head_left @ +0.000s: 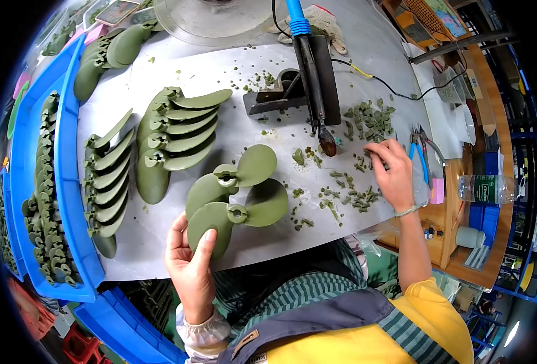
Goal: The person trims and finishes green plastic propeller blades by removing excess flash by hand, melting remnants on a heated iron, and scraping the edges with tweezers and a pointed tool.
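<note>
My left hand pinches a blade of a green propeller at the table's front edge, thumb on top. Another green propeller lies just behind it, partly overlapped. To the right, my right hand is over the table with its fingers curled, beside small green scraps; whether anything is between the fingertips is too small to tell. A soldering iron with a blue handle rests on a dark metal stand, its tip pointing toward me. Nested stacks of green propellers stand left of centre.
Blue-handled pliers lie at the right. A blue tray of green parts stands at the left, near another propeller stack. A cotton glove and a round clear dish are at the back. A cable crosses the right side.
</note>
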Tool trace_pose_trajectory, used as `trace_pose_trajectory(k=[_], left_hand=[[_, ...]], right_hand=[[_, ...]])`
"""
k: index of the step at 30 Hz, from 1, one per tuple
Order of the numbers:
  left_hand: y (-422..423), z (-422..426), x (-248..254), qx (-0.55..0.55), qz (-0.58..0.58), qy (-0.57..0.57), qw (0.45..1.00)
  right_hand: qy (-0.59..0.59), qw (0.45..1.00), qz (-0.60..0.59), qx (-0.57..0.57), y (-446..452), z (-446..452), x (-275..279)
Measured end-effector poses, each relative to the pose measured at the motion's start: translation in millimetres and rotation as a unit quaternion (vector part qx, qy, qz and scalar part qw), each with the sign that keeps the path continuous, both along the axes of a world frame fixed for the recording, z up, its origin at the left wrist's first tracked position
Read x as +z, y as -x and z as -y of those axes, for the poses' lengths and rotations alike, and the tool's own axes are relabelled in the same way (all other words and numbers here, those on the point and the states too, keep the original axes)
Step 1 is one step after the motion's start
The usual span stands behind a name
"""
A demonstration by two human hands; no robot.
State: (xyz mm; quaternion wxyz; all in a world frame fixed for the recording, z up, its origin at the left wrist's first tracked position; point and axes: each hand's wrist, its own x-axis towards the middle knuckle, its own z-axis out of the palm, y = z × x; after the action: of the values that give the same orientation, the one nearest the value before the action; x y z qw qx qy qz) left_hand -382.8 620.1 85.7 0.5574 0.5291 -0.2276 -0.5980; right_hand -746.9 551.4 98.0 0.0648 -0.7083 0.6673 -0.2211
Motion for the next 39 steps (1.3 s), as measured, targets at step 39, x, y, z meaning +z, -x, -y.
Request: trace_pose_trajectory(k=[39], left_hand=[[8,1,-5,0.01,0.002,0.016,1.0]], right_hand=[[-0.004,1.0,0.015,-0.009,6,-4,2]])
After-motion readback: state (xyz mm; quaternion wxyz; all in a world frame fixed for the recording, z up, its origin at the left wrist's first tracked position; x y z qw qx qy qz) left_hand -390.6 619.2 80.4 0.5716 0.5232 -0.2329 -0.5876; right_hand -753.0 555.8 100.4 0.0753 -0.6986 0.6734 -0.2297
